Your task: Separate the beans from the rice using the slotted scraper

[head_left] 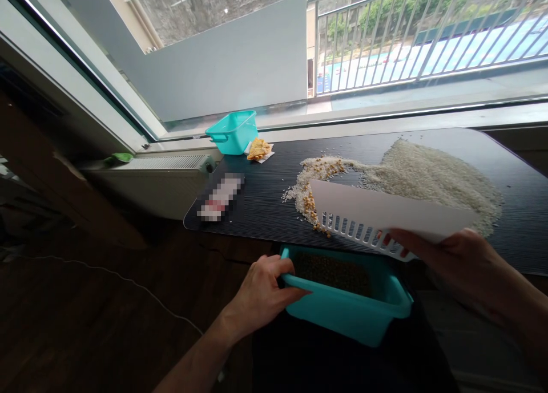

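Note:
My left hand grips the left rim of a teal plastic bin, held just below the table's front edge. Dark small grains cover the bin's bottom. In my right hand is a white plastic piece with a row of slots along its lower edge, like a slotted divider. It is tilted over the table edge above the bin. Its left end is close to yellow peas or kernels mixed with white rice. A large heap of rice lies behind it, partly hidden by the white piece.
A second teal bin stands at the table's far left corner beside a yellow crumpled cloth or wrapper. A blurred-out flat item lies on the dark table. A radiator and a window ledge border the table.

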A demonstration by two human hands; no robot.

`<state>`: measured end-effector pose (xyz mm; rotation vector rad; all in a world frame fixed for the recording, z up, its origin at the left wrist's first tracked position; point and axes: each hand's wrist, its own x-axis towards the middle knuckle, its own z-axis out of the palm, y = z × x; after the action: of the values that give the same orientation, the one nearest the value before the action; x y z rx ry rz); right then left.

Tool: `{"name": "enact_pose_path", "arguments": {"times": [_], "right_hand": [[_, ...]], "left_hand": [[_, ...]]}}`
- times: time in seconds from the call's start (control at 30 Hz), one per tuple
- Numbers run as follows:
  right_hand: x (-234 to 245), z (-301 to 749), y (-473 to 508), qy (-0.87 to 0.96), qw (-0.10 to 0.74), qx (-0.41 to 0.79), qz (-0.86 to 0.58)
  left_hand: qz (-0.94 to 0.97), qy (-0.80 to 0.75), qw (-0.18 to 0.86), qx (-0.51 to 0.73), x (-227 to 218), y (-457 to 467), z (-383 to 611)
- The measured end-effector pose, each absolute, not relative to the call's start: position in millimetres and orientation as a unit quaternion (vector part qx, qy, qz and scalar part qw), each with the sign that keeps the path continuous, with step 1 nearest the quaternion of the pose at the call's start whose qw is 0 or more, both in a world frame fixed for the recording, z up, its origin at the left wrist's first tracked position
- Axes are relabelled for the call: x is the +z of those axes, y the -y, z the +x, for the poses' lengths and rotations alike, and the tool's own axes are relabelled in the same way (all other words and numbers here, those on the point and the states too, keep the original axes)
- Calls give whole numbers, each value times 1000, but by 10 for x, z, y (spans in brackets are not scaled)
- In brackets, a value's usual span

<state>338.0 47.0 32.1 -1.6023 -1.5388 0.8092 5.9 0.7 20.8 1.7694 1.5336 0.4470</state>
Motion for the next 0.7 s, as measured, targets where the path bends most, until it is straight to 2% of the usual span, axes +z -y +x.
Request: {"name": "enact_pose_path", "arguments": {"times": [0.7], "right_hand": [[354, 3432, -447, 605, 379, 312, -627]], "left_hand": [[687, -605, 363, 174, 224, -26, 44]]}}
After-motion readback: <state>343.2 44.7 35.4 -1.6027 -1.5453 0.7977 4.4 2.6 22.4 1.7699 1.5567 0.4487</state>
